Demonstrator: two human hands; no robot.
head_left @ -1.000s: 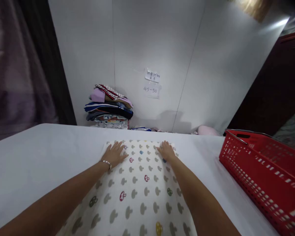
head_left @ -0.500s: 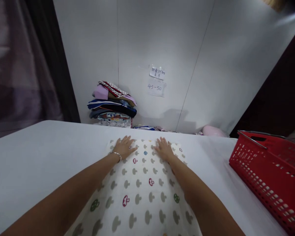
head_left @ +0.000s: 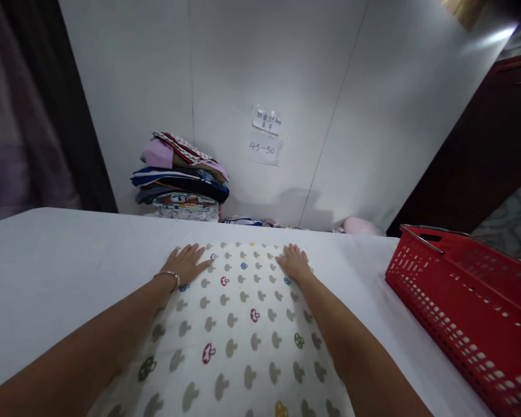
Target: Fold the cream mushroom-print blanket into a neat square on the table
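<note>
Head cam looks down at a white table (head_left: 47, 272) with a cream cloth (head_left: 238, 336) spread on it, printed all over with little mushrooms, mostly grey with a few red, green and blue ones. Both of the person's hands lie flat on its far end. Left hand (head_left: 186, 263) is palm down with fingers spread wide, gripping nothing, right at the cloth's far left corner, and there's a thin bracelet (head_left: 170, 275) on that wrist. Right hand (head_left: 294, 263) is flat and open too, at the far right corner. Off to the right sits a red plastic basket (head_left: 460, 313), apart from the cloth. Behind the table, a stack of folded clothes (head_left: 180, 179) leans against the white wall (head_left: 286, 58), with a paper note (head_left: 265, 136) reading "45-50" stuck up beside it.
</note>
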